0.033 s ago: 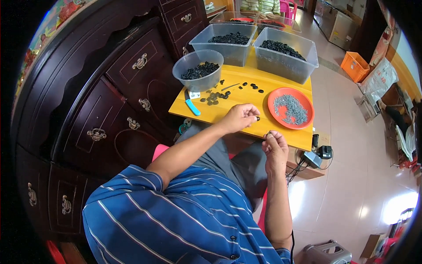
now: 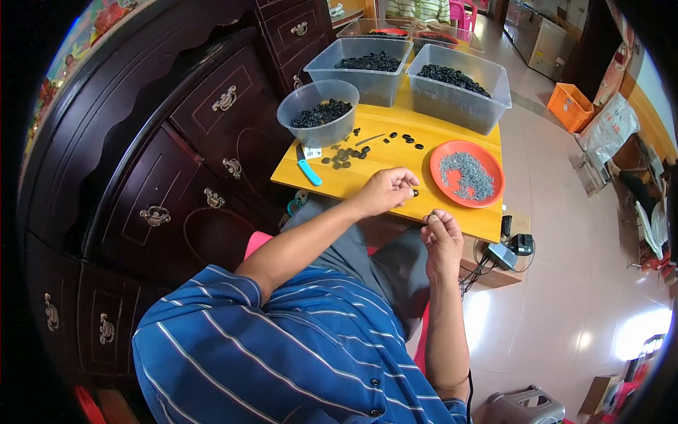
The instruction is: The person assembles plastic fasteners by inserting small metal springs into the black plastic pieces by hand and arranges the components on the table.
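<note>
- Left hand (image 2: pixel 388 189): fingers curled, thumb and index drawn narrow, holding a glossy black oval piece (image 2: pixel 414 192) at the tips, above the table's near edge, left of the plate.
- Right hand (image 2: pixel 443 232): thumb and index pinched together just off the near edge; cannot tell whether something tiny sits between them.
- Table (image 2: pixel 353 185): yellow, smooth, wood-like top.
- Plate (image 2: pixel 437 186): shallow, round, orange-red, at right; bears a loose tangle of thin grey slivers (image 2: pixel 477 185), metallic in look.
- Loose dark ovals (image 2: pixel 344 157): rounded, clustered at left, a few more farther right.
- Slim dark rod (image 2: pixel 370 139): straight, lying between these groups.
- Knife-like tool (image 2: pixel 308 172): turquoise handle, left edge.
- Round tub (image 2: pixel 311 137): translucent plastic, far left, part filled with black pieces.
- Two rectangular bins (image 2: pixel 459 113): clear plastic, far side, with heaped black pieces.
</note>
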{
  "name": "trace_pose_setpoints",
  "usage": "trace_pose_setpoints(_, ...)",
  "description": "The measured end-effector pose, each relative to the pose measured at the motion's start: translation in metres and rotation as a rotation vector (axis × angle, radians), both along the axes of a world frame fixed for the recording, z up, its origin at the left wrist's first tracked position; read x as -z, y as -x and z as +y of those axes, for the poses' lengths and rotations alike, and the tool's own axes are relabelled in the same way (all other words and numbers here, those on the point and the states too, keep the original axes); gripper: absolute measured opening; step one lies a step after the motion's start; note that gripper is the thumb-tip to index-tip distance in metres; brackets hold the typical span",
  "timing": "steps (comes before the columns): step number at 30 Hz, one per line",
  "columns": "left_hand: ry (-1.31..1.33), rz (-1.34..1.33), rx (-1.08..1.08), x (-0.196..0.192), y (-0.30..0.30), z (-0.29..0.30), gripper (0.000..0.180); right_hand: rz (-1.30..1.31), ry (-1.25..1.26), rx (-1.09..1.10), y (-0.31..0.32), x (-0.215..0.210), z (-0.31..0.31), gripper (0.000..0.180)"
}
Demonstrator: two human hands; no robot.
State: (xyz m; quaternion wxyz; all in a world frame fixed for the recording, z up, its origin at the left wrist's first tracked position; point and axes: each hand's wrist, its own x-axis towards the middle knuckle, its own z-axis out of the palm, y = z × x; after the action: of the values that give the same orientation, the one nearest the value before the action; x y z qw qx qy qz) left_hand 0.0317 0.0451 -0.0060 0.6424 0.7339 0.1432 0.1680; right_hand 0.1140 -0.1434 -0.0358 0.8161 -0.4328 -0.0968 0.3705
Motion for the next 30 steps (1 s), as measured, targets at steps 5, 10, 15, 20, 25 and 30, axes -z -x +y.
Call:
trace_pose_setpoints(5,-0.026,-0.08,0.062,0.0,0.007,-0.021,0.02,0.131,-0.065,-0.027,0.0,-0.005,-0.003,0.015)
trace_pose_setpoints(10,-0.242,-0.083,0.105,-0.01,0.015,-0.057,0.023,0.334,-0.18,-0.014,-0.01,0.009,-0.007,0.016)
trace_pose_setpoints(15,-0.366,-0.103,0.17,-0.009,0.015,-0.084,0.023,0.486,-0.317,-0.006,-0.015,0.014,-0.005,0.02)
trace_pose_setpoints(20,-0.529,-0.146,0.21,-0.003,0.017,-0.092,0.018,0.547,-0.369,-0.023,-0.019,0.017,-0.008,0.015)
trace_pose_setpoints(25,-0.56,-0.176,0.251,-0.007,0.015,-0.085,0.02,0.546,-0.413,-0.039,-0.019,0.019,-0.007,0.016)
trace_pose_setpoints(30,-0.508,-0.056,0.295,-0.008,0.017,-0.082,0.016,0.436,-0.382,-0.083,-0.016,0.019,-0.007,0.019)
